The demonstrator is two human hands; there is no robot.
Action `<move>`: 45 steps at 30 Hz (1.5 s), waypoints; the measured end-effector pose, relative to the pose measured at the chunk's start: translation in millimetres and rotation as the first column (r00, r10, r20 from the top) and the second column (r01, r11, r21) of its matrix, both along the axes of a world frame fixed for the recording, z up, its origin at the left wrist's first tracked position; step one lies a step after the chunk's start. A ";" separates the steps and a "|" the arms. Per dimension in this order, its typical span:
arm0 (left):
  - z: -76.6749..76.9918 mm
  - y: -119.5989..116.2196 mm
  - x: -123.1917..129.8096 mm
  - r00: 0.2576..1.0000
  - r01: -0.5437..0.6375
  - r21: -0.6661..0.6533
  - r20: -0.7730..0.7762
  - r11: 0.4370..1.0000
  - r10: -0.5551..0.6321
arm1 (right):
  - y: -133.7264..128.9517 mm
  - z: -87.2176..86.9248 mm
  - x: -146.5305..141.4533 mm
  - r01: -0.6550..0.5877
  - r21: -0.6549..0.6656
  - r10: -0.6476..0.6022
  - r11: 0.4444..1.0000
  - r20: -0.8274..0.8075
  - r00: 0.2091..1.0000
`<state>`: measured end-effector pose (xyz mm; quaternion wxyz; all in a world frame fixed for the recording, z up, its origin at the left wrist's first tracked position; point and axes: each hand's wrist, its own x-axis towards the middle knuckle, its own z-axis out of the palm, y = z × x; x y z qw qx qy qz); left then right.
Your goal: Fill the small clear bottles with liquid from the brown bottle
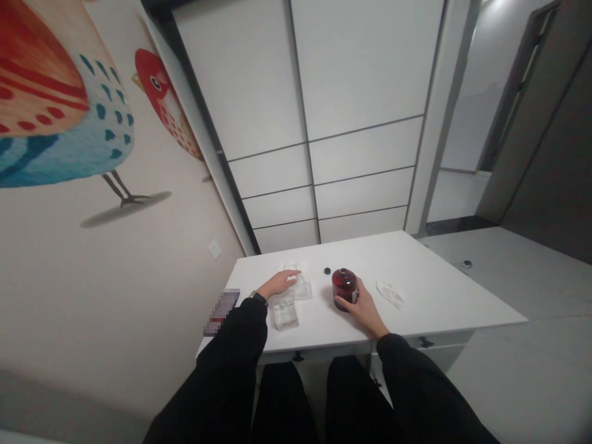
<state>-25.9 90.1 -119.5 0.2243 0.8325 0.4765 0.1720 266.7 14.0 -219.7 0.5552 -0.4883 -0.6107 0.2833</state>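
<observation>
A dark red, see-through bottle (344, 282) with a short neck stands upright on the white table. My right hand (361, 303) is wrapped round its right side and front. A small black cap (327, 271) lies just behind it, to the left. My left hand (279, 283), a dark watch on its wrist, reaches over some clear glass-like or plastic pieces, its fingers stretched out. One clear piece (304, 288) is at its fingertips; whether they touch, I cannot tell. Nearer to me sits a clear squarish container (285, 314).
Crumpled clear plastic (391, 293) lies right of the bottle. A blurred-out purplish flat thing (222, 312) rests at the table's left edge by the wall. Drawers with dark knobs (426, 342) are under the white tabletop (444, 296). A white panelled cabinet (361, 160) stands behind.
</observation>
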 end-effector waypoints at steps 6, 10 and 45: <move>-3.3 -11.0 9.3 0.984 0.159 -0.074 -0.067 0.985 -0.164 | 2.9 -2.4 -0.4 -0.004 0.001 0.004 1.000 0.003 1.000; 0.8 -36.6 3.9 0.976 0.199 -0.064 -0.079 0.978 -0.204 | 3.1 -3.2 0.1 -0.001 -0.009 0.001 1.000 0.009 1.000; -47.9 -86.9 -0.7 0.969 -0.123 0.013 0.220 0.992 0.117 | 4.6 -10.2 4.9 0.088 -0.142 -0.073 0.986 0.110 0.991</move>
